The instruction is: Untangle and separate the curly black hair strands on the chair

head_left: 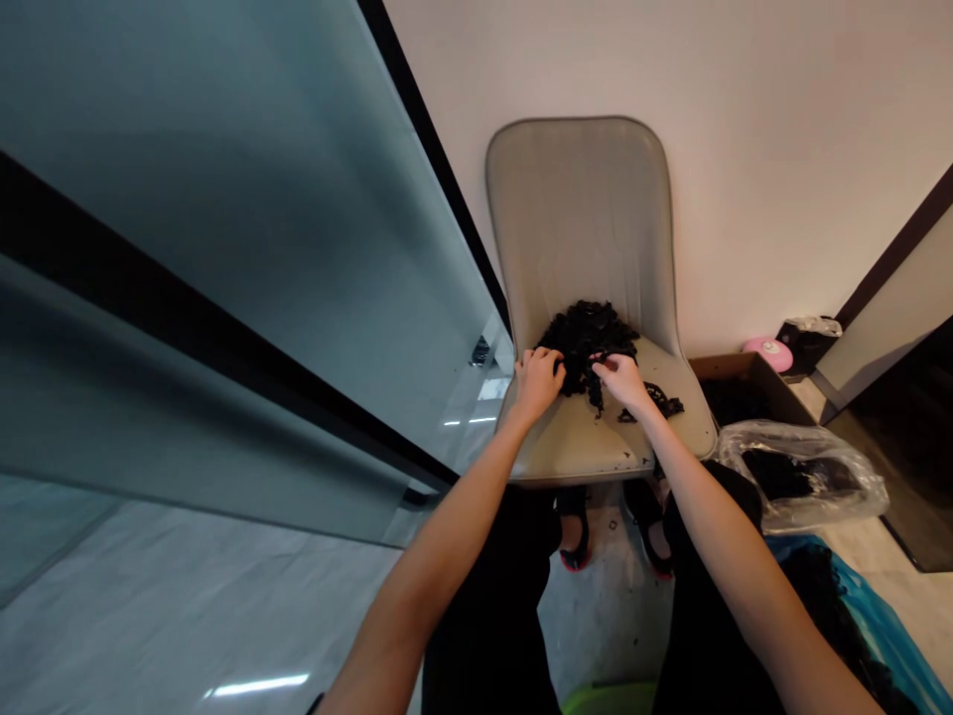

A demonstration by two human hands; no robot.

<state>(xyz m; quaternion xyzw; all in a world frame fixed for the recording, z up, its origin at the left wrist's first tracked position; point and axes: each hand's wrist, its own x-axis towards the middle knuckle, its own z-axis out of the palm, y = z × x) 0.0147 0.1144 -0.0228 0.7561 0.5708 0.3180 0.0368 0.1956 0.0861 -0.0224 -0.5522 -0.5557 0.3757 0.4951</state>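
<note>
A heap of small black pieces (592,328), thin and curly with ragged edges, lies on the seat of a grey padded chair (581,209). What the pieces are made of cannot be told. At the heap's left edge, my left hand (539,379) has its fingers curled and closed on some of the black material. My right hand (623,381) pinches a black piece at the front right of the heap, thumb against fingers. A strip of the material hangs down between my hands. Beside my right wrist lies a smaller black cluster (661,400), partly hidden by the arm.
Right of the chair stand a cardboard box (774,382) with dark contents, a clear plastic bag (826,501) holding black pieces and a blue bag (885,606). A pink round object (768,352) sits behind them. A frosted glass panel (313,218) closes off the left.
</note>
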